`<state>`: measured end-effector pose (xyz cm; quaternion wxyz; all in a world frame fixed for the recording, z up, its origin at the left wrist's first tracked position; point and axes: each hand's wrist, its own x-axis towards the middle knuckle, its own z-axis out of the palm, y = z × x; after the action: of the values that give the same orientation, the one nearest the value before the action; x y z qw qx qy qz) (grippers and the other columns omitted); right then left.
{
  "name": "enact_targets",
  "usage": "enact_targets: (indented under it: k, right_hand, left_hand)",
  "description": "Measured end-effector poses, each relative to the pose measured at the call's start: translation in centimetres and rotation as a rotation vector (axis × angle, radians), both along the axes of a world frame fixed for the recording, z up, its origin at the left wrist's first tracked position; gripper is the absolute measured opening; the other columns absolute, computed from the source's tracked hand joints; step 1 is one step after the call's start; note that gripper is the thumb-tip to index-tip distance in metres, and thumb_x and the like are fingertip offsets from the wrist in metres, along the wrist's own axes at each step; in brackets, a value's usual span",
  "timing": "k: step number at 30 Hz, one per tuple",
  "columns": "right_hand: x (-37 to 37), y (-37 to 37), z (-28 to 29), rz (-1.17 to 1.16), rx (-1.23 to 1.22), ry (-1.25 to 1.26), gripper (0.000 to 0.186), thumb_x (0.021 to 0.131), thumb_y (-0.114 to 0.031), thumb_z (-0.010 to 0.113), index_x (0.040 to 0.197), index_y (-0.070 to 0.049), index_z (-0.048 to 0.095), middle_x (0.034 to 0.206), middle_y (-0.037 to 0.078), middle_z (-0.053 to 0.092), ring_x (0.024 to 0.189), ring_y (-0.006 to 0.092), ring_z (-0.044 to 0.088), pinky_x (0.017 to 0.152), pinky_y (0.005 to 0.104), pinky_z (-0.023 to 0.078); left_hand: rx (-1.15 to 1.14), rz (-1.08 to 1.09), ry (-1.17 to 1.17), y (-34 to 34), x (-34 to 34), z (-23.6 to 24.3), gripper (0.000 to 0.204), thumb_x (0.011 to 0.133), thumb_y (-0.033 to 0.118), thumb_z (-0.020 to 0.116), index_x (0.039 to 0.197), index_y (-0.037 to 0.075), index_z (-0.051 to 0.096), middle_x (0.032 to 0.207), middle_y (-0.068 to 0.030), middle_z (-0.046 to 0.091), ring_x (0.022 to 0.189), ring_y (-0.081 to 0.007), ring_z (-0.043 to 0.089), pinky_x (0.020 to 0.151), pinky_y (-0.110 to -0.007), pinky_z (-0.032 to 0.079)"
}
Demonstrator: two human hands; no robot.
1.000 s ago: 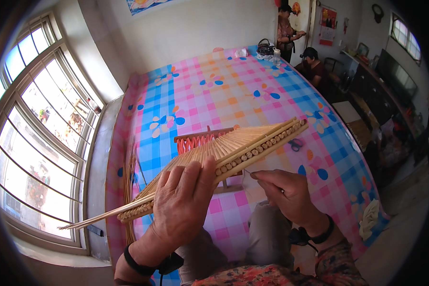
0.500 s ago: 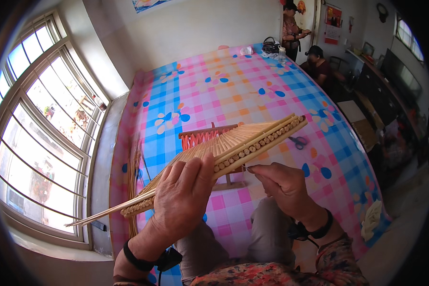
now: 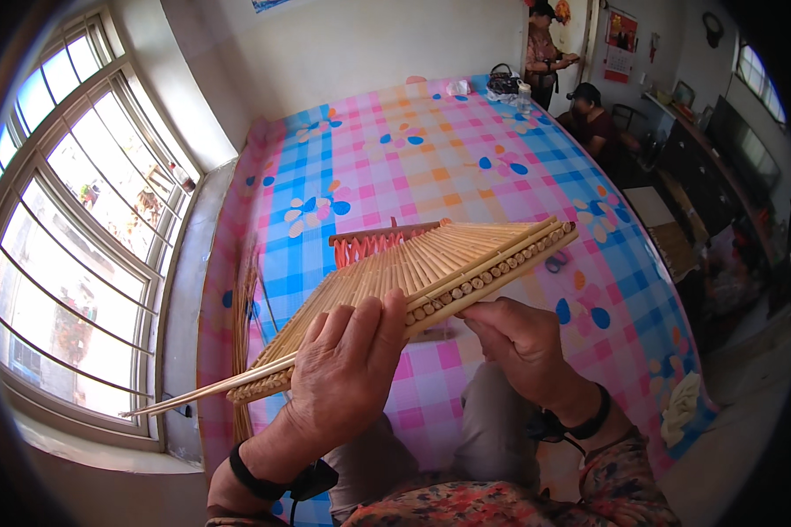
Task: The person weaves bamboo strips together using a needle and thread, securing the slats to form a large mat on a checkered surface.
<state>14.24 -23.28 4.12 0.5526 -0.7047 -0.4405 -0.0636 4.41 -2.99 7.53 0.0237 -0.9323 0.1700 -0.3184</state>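
Observation:
A panel of pale plant stalks (image 3: 395, 274), laid side by side, slants across in front of me. Its near edge shows a row of round cut ends between two long rods. My left hand (image 3: 347, 360) grips this edge left of the middle, fingers on top. Two thin stalks (image 3: 206, 386) run out beyond the panel's left end from under that hand. Against the underside of the near edge, my right hand (image 3: 520, 344) is closed in a pinch; its fingertips are partly hidden, so what they hold cannot be seen.
Behind the panel stands a wooden frame with red cord (image 3: 360, 250). Scissors (image 3: 556, 262) lie right of it on the checked, flowered sheet (image 3: 448, 176). Long loose stalks (image 3: 242, 351) lie at left near the barred window (image 3: 79, 237). Two people (image 3: 589, 123) are at the far right.
The panel has shifted slightly right, with more of its top face showing. My right fingertips have come up against its lower edge; the thin light thing seen at them before is now hidden.

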Motion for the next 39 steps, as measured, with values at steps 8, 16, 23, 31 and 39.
enact_targets:
  k: [8,16,23,31,39]
  right_hand:
    - [0.6,0.2,-0.1,-0.037,0.042,-0.148,0.024,0.086,0.004,0.068,0.109,-0.003,0.066,0.096,0.013,0.068,0.081,0.0225,0.070,0.066,0.0294,0.054]
    - [1.6,1.1,0.8,-0.157,0.020,-0.582,0.016,0.079,0.000,0.074,0.084,-0.002,0.059,0.074,0.008,0.046,0.064,0.0231,0.056,0.054,0.0341,0.048]
    - [2.5,0.8,0.0,-0.093,-0.023,-0.673,0.019,0.079,0.004,0.073,0.094,0.001,0.062,0.086,0.012,0.056,0.067,0.0243,0.060,0.054,0.0334,0.047]
    - [1.3,-3.7,-4.2,-0.097,0.016,-0.307,0.012,0.082,-0.002,0.072,0.089,-0.002,0.062,0.074,0.010,0.052,0.067,0.0257,0.057,0.056,0.0342,0.046]
    - [3.4,-0.1,1.0,-0.077,0.114,-0.192,0.009,0.089,-0.001,0.067,0.097,-0.002,0.063,0.079,0.010,0.059,0.068,0.0200,0.060,0.061,0.0318,0.048]
  left_hand:
    - [-0.002,0.005,-0.019,-0.4,0.0,-0.3,0.051,0.083,0.008,0.064,0.129,-0.010,0.051,0.099,-0.0143,0.055,0.077,-0.0245,0.055,0.065,-0.037,0.045]
    - [-0.023,0.048,-0.127,-0.3,0.6,-0.4,0.048,0.083,0.014,0.068,0.125,-0.006,0.055,0.100,-0.0131,0.056,0.079,-0.0258,0.057,0.069,-0.040,0.049]
    - [0.004,0.071,-0.091,0.2,1.0,0.1,0.045,0.083,0.013,0.067,0.123,-0.005,0.056,0.098,-0.0118,0.055,0.082,-0.0258,0.056,0.072,-0.041,0.049]
    - [-0.088,0.173,-0.172,3.2,2.7,1.4,0.042,0.083,0.013,0.070,0.121,0.000,0.059,0.099,-0.0110,0.059,0.084,-0.0286,0.058,0.073,-0.042,0.048]
    - [-0.024,0.237,-0.099,4.9,3.7,4.2,0.045,0.081,0.007,0.068,0.124,0.002,0.058,0.100,-0.0119,0.061,0.093,-0.0303,0.061,0.081,-0.043,0.051]
